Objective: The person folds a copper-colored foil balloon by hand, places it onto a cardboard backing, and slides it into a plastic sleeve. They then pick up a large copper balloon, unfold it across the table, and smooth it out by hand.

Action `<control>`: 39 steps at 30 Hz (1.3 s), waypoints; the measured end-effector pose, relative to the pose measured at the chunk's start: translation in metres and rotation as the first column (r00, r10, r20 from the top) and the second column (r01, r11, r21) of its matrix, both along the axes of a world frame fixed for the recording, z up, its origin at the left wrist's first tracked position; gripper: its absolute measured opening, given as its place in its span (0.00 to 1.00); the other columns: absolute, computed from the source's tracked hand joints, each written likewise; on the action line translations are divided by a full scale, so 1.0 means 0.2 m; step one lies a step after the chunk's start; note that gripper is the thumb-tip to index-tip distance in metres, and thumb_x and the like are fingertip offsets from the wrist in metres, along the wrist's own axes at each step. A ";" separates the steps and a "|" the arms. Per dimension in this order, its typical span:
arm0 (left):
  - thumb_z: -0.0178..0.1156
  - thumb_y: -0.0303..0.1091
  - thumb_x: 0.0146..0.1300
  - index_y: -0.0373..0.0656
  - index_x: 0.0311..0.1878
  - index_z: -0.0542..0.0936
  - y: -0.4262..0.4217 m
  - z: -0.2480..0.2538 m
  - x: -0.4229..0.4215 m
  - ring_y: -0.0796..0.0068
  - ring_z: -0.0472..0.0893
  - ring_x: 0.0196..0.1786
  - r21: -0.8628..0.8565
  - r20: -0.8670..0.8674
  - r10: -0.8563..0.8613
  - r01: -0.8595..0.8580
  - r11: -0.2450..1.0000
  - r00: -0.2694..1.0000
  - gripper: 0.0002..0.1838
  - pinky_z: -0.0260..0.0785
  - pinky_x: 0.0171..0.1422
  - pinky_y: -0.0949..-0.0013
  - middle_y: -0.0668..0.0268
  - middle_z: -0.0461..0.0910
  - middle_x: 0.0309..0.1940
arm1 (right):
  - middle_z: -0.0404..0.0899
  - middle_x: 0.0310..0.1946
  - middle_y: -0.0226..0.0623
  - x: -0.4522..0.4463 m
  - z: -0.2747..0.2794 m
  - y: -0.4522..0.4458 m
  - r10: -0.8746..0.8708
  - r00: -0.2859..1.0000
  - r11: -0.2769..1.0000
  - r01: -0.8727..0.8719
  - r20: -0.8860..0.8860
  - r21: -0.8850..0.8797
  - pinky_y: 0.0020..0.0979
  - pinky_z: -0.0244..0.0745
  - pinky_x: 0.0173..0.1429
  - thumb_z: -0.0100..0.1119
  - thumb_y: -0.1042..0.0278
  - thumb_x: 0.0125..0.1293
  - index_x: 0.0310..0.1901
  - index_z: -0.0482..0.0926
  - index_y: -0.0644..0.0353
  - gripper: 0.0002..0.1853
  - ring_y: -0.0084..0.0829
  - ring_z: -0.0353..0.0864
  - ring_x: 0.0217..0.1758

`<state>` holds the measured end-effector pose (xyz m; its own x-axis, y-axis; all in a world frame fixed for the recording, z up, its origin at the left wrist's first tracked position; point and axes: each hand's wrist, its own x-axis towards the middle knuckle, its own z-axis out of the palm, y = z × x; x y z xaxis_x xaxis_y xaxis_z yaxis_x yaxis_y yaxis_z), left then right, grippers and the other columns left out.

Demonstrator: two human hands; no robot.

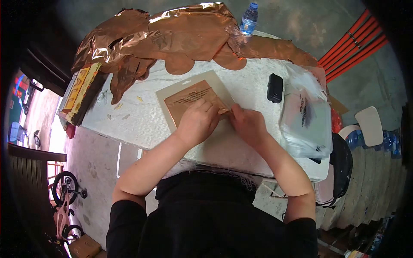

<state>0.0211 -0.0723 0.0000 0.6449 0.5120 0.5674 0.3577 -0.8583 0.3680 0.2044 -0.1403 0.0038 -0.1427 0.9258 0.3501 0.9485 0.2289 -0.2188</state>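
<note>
A clear flat plastic bag [207, 78] with a hang hole and printed text lies tilted on the white-covered table, a folded copper-coloured foil sheet [174, 107] inside it. My left hand [198, 121] rests over the lower right of the bag, its fingers curled together at the bag's edge. Just to the right, my right hand [248, 124] pinches that same edge between thumb and fingers. The fingertips of both hands are close together, and the exact grip of the left is partly hidden.
Large copper foil pieces [185, 43] cover the table's far side, with a water bottle [249, 19] beside them. A black case [275, 88] and a stack of clear plastic bags [305, 124] lie at right. A yellow box [81, 92] stands at the left edge.
</note>
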 end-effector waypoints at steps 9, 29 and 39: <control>0.62 0.29 0.57 0.39 0.37 0.78 0.00 0.00 0.00 0.54 0.76 0.39 -0.034 0.008 0.011 -0.011 0.999 1.000 0.06 0.71 0.45 0.57 0.58 0.79 0.33 | 0.81 0.28 0.39 0.07 0.01 -0.01 0.038 0.995 0.999 -0.040 -0.096 -0.015 0.40 0.75 0.32 0.62 0.69 0.58 0.34 0.80 0.57 0.04 0.44 0.81 0.29; 0.63 0.28 0.53 0.41 0.37 0.80 0.00 0.01 -0.01 0.56 0.77 0.41 -0.081 -0.036 0.010 -0.013 0.997 0.999 0.07 0.72 0.46 0.58 0.60 0.79 0.35 | 0.79 0.19 0.33 -0.03 0.03 -0.02 0.176 0.968 0.984 -0.170 0.180 -0.051 0.37 0.73 0.26 0.57 0.66 0.57 0.43 0.76 0.60 0.13 0.35 0.81 0.21; 0.67 0.32 0.53 0.42 0.45 0.82 -0.01 0.06 -0.11 0.57 0.75 0.53 0.001 -0.074 -0.029 0.029 1.000 0.997 0.15 0.68 0.58 0.57 0.61 0.78 0.48 | 0.75 0.14 0.36 -0.04 0.03 -0.03 0.190 0.927 0.982 -0.186 0.322 -0.046 0.39 0.71 0.24 0.61 0.63 0.53 0.51 0.74 0.64 0.24 0.39 0.77 0.16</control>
<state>-0.0010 -0.0748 0.0119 0.6998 0.4911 0.5187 0.3586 -0.8696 0.3394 0.1970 -0.1468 0.0100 -0.4179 0.8756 0.2422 0.9082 0.4091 0.0883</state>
